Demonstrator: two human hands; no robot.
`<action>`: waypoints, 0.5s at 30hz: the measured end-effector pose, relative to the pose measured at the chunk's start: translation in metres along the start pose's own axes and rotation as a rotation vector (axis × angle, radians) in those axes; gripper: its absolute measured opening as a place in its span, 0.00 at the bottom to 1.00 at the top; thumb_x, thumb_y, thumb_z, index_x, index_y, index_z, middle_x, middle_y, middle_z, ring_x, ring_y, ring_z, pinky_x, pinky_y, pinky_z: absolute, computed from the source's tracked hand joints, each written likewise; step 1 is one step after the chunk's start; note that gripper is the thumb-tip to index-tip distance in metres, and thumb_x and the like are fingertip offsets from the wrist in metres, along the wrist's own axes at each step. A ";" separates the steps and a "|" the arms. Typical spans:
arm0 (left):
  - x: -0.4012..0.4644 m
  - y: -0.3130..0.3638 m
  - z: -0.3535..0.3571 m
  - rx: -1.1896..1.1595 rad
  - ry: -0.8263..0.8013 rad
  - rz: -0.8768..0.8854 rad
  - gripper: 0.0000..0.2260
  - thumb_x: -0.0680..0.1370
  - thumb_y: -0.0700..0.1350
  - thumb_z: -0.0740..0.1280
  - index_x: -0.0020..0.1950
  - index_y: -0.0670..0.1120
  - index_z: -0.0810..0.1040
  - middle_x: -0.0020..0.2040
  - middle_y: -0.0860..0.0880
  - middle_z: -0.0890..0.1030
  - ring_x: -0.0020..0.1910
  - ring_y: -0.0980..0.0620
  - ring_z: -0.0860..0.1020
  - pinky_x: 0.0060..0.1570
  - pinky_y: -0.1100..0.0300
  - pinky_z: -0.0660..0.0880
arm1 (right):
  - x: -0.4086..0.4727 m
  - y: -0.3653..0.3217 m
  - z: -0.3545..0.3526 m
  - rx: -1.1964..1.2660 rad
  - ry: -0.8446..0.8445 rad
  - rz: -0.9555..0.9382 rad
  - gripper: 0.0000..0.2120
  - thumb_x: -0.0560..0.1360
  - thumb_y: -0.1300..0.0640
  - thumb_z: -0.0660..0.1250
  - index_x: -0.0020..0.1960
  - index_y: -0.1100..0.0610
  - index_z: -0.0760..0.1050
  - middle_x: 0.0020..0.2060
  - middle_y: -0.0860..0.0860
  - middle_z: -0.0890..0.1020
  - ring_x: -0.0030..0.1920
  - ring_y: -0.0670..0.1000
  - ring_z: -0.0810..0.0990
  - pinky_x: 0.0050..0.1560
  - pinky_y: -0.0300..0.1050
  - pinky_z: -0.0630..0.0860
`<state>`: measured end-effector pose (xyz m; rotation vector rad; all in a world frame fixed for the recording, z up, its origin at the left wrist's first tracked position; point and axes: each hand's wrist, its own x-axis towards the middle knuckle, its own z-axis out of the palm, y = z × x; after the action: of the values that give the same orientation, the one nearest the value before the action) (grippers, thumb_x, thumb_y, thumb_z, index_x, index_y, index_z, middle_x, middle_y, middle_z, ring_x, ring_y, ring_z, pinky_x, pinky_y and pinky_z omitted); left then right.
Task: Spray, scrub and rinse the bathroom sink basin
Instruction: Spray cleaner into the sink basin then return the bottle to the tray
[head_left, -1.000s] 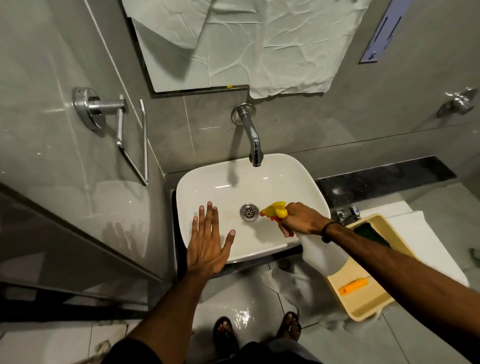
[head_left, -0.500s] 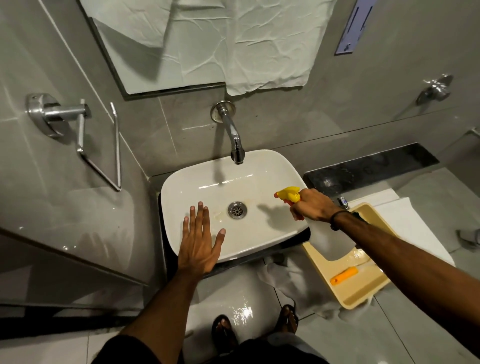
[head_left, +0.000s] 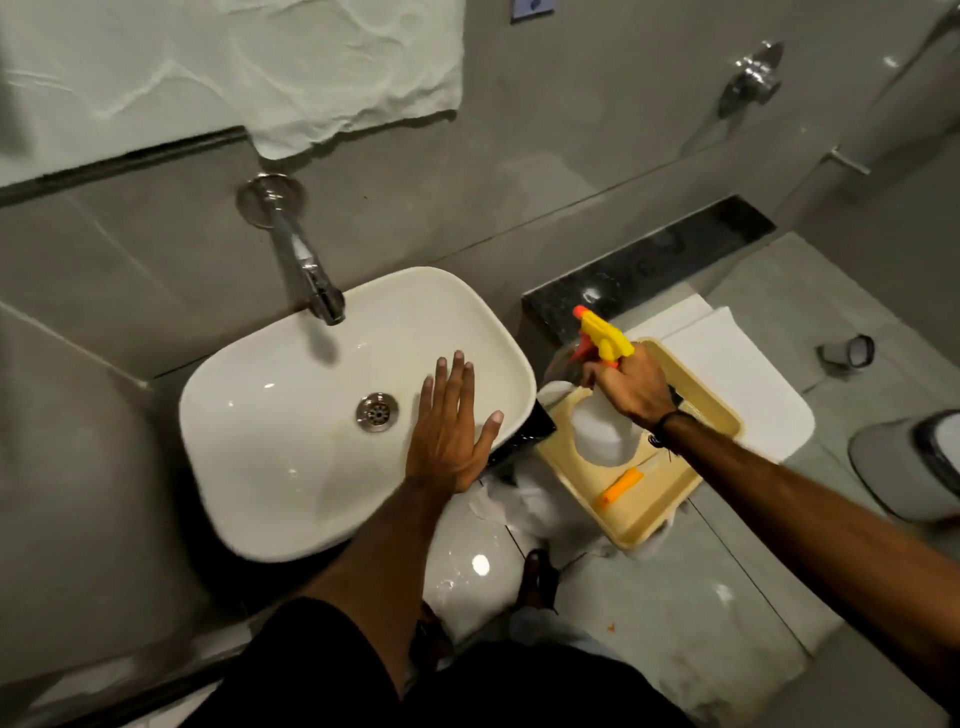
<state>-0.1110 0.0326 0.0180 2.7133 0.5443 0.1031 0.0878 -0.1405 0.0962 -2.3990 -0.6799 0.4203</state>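
Note:
The white sink basin (head_left: 270, 436) sits below a chrome wall tap (head_left: 311, 270), with a metal drain (head_left: 377, 411) in its middle. My left hand (head_left: 451, 426) hovers flat over the basin's right side, fingers spread, holding nothing. My right hand (head_left: 631, 387) grips the neck of a spray bottle (head_left: 602, 431) with a yellow head and orange nozzle. The bottle's clear body hangs over a beige tray (head_left: 670, 493) to the right of the basin.
An orange item (head_left: 621, 486) lies in the tray, which rests on white paper (head_left: 743, 384). A black stone ledge (head_left: 649, 265) runs along the wall behind. Crumpled paper (head_left: 311, 67) covers the mirror. A wall valve (head_left: 753, 78) is at upper right. My feet stand on wet floor tiles.
My right hand has carried the spray bottle out of the basin, rightwards, to above the beige tray. My left hand shifted from the basin's left front to its right side.

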 end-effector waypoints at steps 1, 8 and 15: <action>0.012 0.013 0.005 0.004 -0.006 0.019 0.35 0.84 0.61 0.49 0.85 0.40 0.49 0.86 0.41 0.48 0.86 0.42 0.46 0.84 0.42 0.51 | 0.003 0.013 -0.002 0.028 0.025 0.053 0.33 0.66 0.52 0.66 0.72 0.44 0.78 0.45 0.58 0.89 0.45 0.62 0.85 0.51 0.55 0.83; 0.083 0.073 0.033 0.008 -0.056 0.031 0.35 0.85 0.61 0.49 0.85 0.42 0.48 0.87 0.42 0.48 0.86 0.43 0.46 0.84 0.44 0.50 | 0.041 0.097 0.032 0.161 0.098 0.441 0.16 0.74 0.55 0.74 0.32 0.60 0.74 0.35 0.66 0.81 0.36 0.60 0.76 0.38 0.49 0.66; 0.092 0.072 0.044 0.100 -0.064 -0.004 0.35 0.85 0.63 0.48 0.85 0.43 0.48 0.87 0.42 0.47 0.86 0.44 0.44 0.84 0.44 0.46 | 0.068 0.143 0.078 0.226 -0.095 0.443 0.16 0.77 0.57 0.72 0.64 0.54 0.86 0.40 0.60 0.84 0.45 0.64 0.83 0.54 0.55 0.81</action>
<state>0.0055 -0.0084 0.0035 2.8018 0.5494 -0.0128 0.1620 -0.1641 -0.0621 -2.3113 -0.1208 0.7546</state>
